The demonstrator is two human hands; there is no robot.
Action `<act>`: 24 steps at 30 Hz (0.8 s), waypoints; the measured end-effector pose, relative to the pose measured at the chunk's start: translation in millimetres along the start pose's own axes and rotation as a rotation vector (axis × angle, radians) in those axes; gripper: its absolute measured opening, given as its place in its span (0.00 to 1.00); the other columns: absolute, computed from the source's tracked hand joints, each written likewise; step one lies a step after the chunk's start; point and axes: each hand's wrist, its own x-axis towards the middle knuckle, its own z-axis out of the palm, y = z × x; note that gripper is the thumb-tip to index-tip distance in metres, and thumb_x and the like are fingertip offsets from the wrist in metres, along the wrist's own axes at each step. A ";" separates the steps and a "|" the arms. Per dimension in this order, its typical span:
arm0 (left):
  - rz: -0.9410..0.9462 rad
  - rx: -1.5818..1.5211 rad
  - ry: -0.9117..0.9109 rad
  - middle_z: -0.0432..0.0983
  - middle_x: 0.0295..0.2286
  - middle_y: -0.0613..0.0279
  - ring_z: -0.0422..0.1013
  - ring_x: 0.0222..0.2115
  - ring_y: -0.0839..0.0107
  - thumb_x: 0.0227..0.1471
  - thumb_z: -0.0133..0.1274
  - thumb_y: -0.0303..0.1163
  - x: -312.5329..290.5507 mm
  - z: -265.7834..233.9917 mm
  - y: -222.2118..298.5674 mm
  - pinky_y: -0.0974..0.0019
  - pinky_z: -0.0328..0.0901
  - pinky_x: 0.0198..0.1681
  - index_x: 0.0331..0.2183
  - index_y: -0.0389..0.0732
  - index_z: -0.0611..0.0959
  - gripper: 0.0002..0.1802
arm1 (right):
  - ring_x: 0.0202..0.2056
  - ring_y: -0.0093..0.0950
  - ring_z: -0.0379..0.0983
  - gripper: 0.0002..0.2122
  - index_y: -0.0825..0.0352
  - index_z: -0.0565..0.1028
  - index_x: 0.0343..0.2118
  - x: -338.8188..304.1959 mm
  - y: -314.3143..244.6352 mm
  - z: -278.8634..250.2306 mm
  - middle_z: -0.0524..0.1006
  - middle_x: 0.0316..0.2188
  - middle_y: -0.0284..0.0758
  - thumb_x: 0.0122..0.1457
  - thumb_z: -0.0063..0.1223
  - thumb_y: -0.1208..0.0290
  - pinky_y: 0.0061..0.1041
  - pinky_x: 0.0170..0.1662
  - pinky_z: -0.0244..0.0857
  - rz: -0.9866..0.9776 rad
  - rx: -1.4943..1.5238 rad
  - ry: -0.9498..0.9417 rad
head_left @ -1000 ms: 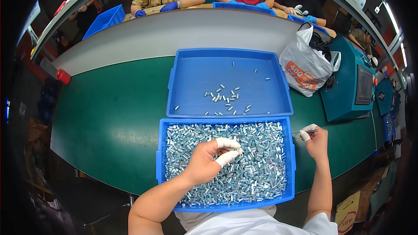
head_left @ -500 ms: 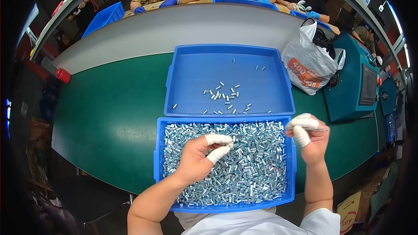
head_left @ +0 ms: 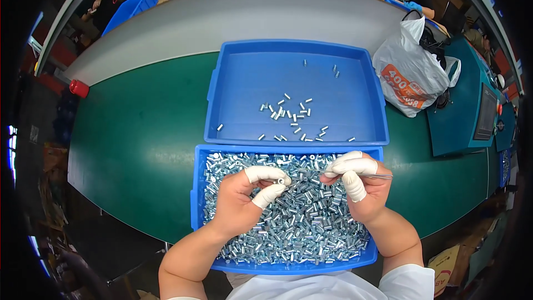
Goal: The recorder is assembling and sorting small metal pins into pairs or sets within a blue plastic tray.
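My left hand, white covers on thumb and finger, pinches a small shiny metal sleeve with its round open end showing. Facing it, my right hand, with white-covered fingertips too, grips a slim metal rod-shaped tool. That tool lies roughly level, its thin tip pointing left toward the sleeve. Both hands hover over a blue tray heaped with many similar metal sleeves. Beyond it, a second blue tray holds scattered sleeves, mostly around its middle and near edge.
A grey plastic bag stands right of the far tray, beside a teal machine with a screen. A grey partition closes off the green table; people with gloved hands sit behind it. A red object sits far left.
My right hand has moved left with the tool, bringing its tip close to the left hand. The left hand has shifted slightly left, still pinching. The whole view has tilted a little.
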 end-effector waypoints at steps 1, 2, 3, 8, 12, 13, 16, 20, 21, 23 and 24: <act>-0.011 0.022 0.003 0.83 0.39 0.54 0.78 0.37 0.72 0.58 0.58 0.18 -0.1 -1.2 1.6 0.68 0.73 0.41 0.43 0.34 0.81 0.10 | 0.36 0.32 0.82 0.06 0.75 0.78 0.41 -0.3 0.8 -1.5 0.80 0.35 0.46 0.65 0.53 0.80 0.31 0.40 0.79 -0.008 0.027 -0.018; -0.027 0.040 -0.004 0.83 0.39 0.54 0.78 0.37 0.72 0.57 0.58 0.18 1.1 -2.4 2.3 0.68 0.73 0.41 0.42 0.34 0.81 0.10 | 0.36 0.33 0.82 0.05 0.75 0.78 0.40 3.3 -0.3 -3.2 0.81 0.35 0.47 0.65 0.52 0.81 0.31 0.40 0.80 -0.039 -0.008 -0.045; -0.025 0.094 -0.009 0.83 0.38 0.53 0.78 0.37 0.72 0.56 0.59 0.18 2.2 -1.7 3.1 0.68 0.73 0.42 0.41 0.34 0.81 0.09 | 0.36 0.33 0.82 0.05 0.75 0.78 0.40 3.3 -1.5 -3.5 0.81 0.35 0.47 0.65 0.52 0.81 0.31 0.40 0.80 -0.024 -0.017 -0.046; 0.040 0.069 0.034 0.85 0.37 0.56 0.78 0.36 0.74 0.53 0.63 0.19 3.8 -0.3 5.1 0.70 0.71 0.40 0.41 0.36 0.82 0.12 | 0.34 0.33 0.83 0.06 0.75 0.79 0.38 7.1 -1.6 -1.1 0.82 0.34 0.47 0.59 0.55 0.86 0.29 0.38 0.79 0.020 0.032 -0.056; 0.067 0.078 0.027 0.84 0.39 0.53 0.79 0.37 0.71 0.53 0.63 0.18 2.4 1.7 7.5 0.69 0.71 0.40 0.39 0.36 0.82 0.10 | 0.34 0.33 0.83 0.07 0.73 0.80 0.37 7.7 -5.0 -2.3 0.83 0.33 0.47 0.56 0.58 0.86 0.27 0.36 0.78 0.048 -0.002 -0.115; 0.075 0.093 0.018 0.84 0.39 0.51 0.79 0.36 0.70 0.52 0.63 0.18 1.9 1.1 7.3 0.69 0.72 0.39 0.38 0.36 0.82 0.10 | 0.34 0.33 0.83 0.07 0.73 0.80 0.37 6.4 -4.3 -3.4 0.83 0.33 0.47 0.56 0.58 0.86 0.27 0.36 0.78 0.055 0.000 -0.109; 0.083 0.185 -0.075 0.80 0.36 0.49 0.79 0.40 0.61 0.53 0.60 0.16 1.3 -1.8 10.6 0.60 0.74 0.44 0.41 0.35 0.79 0.13 | 0.31 0.34 0.83 0.07 0.74 0.81 0.37 3.2 -0.5 -6.6 0.82 0.33 0.48 0.53 0.60 0.85 0.25 0.33 0.77 -0.026 -0.064 -0.198; 0.075 0.192 -0.072 0.80 0.36 0.48 0.79 0.40 0.61 0.53 0.60 0.15 1.1 -0.3 12.2 0.60 0.74 0.43 0.40 0.34 0.79 0.12 | 0.34 0.37 0.83 0.03 0.72 0.77 0.36 8.6 -9.5 -10.1 0.81 0.34 0.49 0.59 0.53 0.83 0.32 0.37 0.81 -0.018 -0.099 -0.304; 0.065 0.188 -0.063 0.80 0.36 0.48 0.79 0.39 0.61 0.52 0.61 0.15 1.1 0.3 13.9 0.60 0.74 0.43 0.39 0.34 0.79 0.12 | 0.34 0.37 0.83 0.03 0.72 0.77 0.35 8.2 -10.7 -9.5 0.81 0.34 0.49 0.59 0.53 0.83 0.32 0.36 0.81 -0.012 -0.102 -0.297; 0.053 0.178 -0.056 0.80 0.35 0.48 0.79 0.39 0.61 0.52 0.61 0.15 1.8 -0.1 14.2 0.60 0.74 0.43 0.39 0.34 0.79 0.11 | 0.33 0.38 0.83 0.03 0.72 0.77 0.35 8.5 -11.2 -8.7 0.81 0.34 0.49 0.59 0.54 0.83 0.32 0.36 0.81 -0.001 -0.107 -0.290; 0.051 0.184 -0.062 0.80 0.35 0.49 0.79 0.38 0.61 0.52 0.61 0.15 2.5 -0.8 14.3 0.60 0.74 0.43 0.39 0.34 0.79 0.11 | 0.33 0.37 0.83 0.03 0.72 0.76 0.35 9.5 -10.9 -7.9 0.81 0.34 0.49 0.59 0.54 0.83 0.31 0.36 0.81 -0.006 -0.113 -0.287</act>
